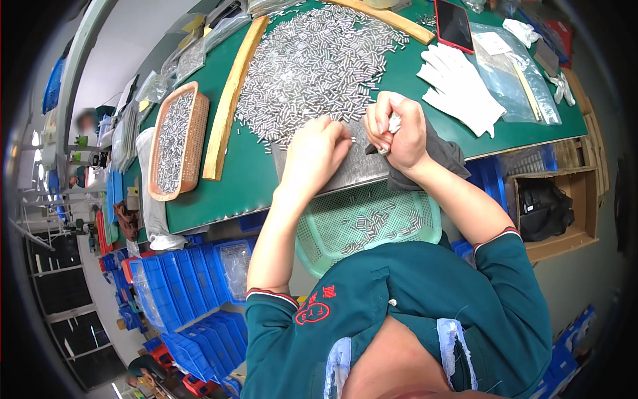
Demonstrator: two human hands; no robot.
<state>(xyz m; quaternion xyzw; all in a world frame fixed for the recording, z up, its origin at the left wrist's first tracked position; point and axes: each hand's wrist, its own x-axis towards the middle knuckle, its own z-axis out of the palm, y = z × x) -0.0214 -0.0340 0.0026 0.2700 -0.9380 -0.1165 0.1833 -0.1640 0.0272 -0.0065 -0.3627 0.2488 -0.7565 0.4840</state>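
Note:
A large heap of small silver metal pins [312,63] covers the middle of the green table [193,193]. My left hand [316,154] is closed in a pinch over a grey metal plate [355,169] at the table's near edge, with what looks like one small pin at its fingertips. Just to its right, my right hand [402,130] is wrapped round a tool with a white-wrapped handle [394,124]; its dark tip points toward my left hand. Below the edge, a light green mesh basket [309,229] holds scattered pins.
Wooden strips [234,100] flank the heap. An orange basket [201,126] full of pins stands on the left. To the right lie white gloves [458,90], a red-edged phone [454,28], plastic bags [512,73] and a dark cloth [438,156]. Blue bins [183,279] and a cardboard box [565,249] sit lower.

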